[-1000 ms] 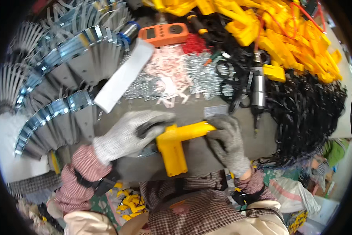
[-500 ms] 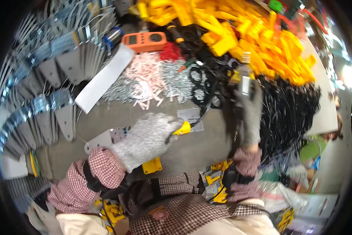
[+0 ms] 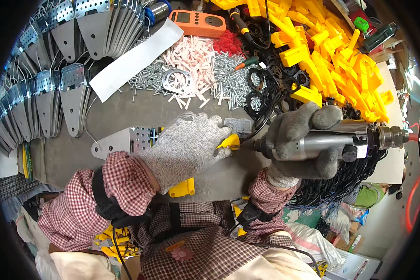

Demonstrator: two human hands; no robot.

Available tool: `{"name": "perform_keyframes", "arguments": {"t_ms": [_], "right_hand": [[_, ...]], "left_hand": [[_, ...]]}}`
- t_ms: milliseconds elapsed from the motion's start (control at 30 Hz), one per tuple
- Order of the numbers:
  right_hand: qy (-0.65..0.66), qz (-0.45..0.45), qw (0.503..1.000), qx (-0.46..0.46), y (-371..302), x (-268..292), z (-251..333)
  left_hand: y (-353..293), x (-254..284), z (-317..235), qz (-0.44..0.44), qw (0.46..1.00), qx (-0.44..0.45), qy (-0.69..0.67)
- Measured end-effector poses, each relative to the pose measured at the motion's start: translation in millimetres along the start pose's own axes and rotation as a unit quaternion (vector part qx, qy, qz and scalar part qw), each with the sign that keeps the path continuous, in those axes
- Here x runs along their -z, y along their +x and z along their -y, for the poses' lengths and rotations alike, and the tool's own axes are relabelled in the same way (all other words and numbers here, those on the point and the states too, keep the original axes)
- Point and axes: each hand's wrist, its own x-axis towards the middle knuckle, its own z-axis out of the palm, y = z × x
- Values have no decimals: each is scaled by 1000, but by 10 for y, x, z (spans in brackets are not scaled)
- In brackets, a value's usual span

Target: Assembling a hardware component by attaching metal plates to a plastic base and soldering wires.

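My left hand (image 3: 184, 144), in a grey knit glove, pinches a small yellow plastic part (image 3: 230, 141) above the dark work surface. A black cable runs up and right from beside that part. My right hand (image 3: 290, 127), also gloved, wraps round a silver power screwdriver (image 3: 319, 143), held level with its tip pointing left at the yellow part. Whether tip and part touch I cannot tell. Left of my left hand lies a grey metal bracket (image 3: 112, 145) with a perforated plate, partly covered by the hand. Another yellow piece (image 3: 183, 187) lies below my left wrist.
Rows of grey metal brackets (image 3: 73, 102) stand at left. Behind my hands are a white strip (image 3: 137, 60), pale pink wall plugs (image 3: 193, 56), screws (image 3: 235, 88) and an orange device (image 3: 198, 23). Yellow parts (image 3: 331, 60) and black cables (image 3: 354, 172) are heaped at right.
My right hand has come from the far right down toward my left hand, and the screwdriver now shows level in it. My left hand keeps its hold on the yellow part. The view has shifted slightly.
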Motion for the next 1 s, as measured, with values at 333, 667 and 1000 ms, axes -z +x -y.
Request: {"name": "perform_keyframes", "arguments": {"t_ms": [333, 667, 1000], "right_hand": [[-51, 53, 997, -34, 119, 50, -34], [-35, 29, 999, -18, 79, 29, -116], [48, 273, 960, -42, 212, -989, 45]], "left_hand": [[-72, -19, 20, -122, 989, -53, -67], [-75, 9, -17, -74, 997, -23, -29], [-79, 172, 43, 4, 997, 25, -66]]}}
